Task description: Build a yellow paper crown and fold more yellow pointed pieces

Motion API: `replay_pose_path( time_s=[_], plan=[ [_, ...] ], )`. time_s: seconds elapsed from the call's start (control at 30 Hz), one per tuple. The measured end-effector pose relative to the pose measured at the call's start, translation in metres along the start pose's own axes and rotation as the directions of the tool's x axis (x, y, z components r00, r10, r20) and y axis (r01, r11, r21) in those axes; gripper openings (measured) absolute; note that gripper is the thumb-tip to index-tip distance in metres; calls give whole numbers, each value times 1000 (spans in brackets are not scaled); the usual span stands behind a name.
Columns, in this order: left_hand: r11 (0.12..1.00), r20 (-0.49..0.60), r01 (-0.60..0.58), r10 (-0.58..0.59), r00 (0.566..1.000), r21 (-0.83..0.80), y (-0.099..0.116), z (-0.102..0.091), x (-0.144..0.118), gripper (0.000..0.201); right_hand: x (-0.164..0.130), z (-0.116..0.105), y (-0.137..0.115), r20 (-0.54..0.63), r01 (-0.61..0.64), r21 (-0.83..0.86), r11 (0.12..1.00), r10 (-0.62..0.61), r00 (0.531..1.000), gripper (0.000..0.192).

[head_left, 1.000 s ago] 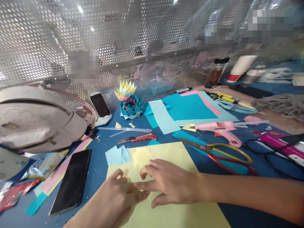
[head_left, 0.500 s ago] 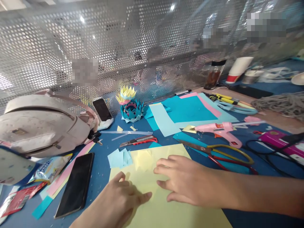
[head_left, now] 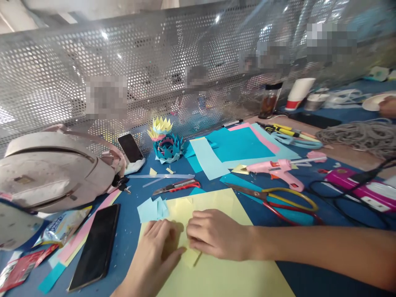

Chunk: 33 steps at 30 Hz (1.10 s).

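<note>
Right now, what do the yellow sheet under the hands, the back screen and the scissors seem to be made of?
Yellow sheet: thin matte paper, it seems; a small folded piece lies on it between the left hand and right hand.
Back screen: perforated metal, shiny with glints.
Scissors: dull metal blades; glossy yellow and red handles, probably plastic.

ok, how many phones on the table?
2. One phone lies flat, screen dark, left of the left hand. The other phone leans by the backpack at the mesh wall. Clutter may hide others.
</note>
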<state>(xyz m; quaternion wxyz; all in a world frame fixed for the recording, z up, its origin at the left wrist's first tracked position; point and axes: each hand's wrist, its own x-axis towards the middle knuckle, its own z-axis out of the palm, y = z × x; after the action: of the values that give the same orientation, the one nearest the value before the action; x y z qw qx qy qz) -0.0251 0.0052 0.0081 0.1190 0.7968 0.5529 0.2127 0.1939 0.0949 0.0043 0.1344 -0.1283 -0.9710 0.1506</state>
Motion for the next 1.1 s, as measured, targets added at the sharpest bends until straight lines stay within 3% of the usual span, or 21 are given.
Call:
replay_pose_path(
  time_s=[0.1, 0.17, 0.2, 0.27, 0.4, 0.5, 0.67, 0.8, 0.97, 1.1],
  plan=[
    [996, 2, 71, -71, 997, -59, 2, 2, 2, 21, 0, -5, -3, -15, -168, 269, 948, 179, 984, 5],
    [981, -23, 104, -109, 994, -164, 1, 4, 3, 9, 0, -7, -5, -14, -267, 435, 860, 303, 953, 4],
    [964, -38, 122, -135, 990, -236, 0, 4, 4, 1, 0, -8, -5, -5, -294, 493, 819, 341, 940, 5],
    [919, -56, 155, -188, 981, -362, -1, 4, 5, 11, -1, -7, -6, 13, -309, 539, 784, 359, 933, 4],
    [892, -42, 193, -230, 972, -409, 2, 5, 4, 20, -2, -4, -10, -13, -251, 392, 885, 278, 960, 7],
    [912, -74, 157, -199, 977, -380, 6, 11, 1, 10, -1, -3, -11, -17, -214, 333, 918, 232, 972, 11],
    [969, -158, 77, -116, 981, -234, 0, 18, -3, 16, -1, -7, -3, -9, -236, 315, 919, 251, 968, 11],
    [991, -117, 69, -82, 990, -110, -12, 11, -2, 8, -1, -4, 8, -44, -126, 218, 968, 138, 989, 8],
    [997, -46, -70, 68, 997, -44, -14, 0, 1, 14, -2, -3, 18, -106, 103, 100, 990, -92, 990, 13],
    [968, -90, -252, 250, 964, -5, -9, -3, 0, 26, -3, -6, 21, -116, 216, 52, 975, -209, 971, 24]
  ],
)
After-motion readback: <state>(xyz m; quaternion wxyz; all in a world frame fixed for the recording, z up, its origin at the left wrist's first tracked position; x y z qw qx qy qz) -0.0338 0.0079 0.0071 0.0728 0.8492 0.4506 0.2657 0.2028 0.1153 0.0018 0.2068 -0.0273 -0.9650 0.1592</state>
